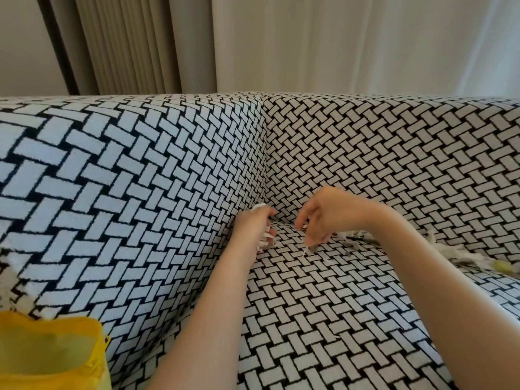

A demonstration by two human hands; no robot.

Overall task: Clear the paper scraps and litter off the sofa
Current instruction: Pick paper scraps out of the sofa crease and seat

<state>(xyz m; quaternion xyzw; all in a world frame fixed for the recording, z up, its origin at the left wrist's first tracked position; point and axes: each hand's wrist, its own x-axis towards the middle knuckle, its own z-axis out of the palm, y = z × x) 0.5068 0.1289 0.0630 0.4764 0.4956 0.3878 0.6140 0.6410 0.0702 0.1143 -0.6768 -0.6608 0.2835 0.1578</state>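
The sofa wears a black-and-white woven-pattern cover. My left hand sits in the corner where the armrest meets the seat and grips a bunch of white paper scraps. My right hand hovers just right of it with fingers curled down, pinching a thin white scrap off the seat. More white scraps and litter lie along the seat's back crease behind my right forearm. A further pile with a yellowish bit lies at the far right.
A yellow bag stands open at the lower left beside the armrest. A white tuft shows above it. Curtains hang behind the sofa back.
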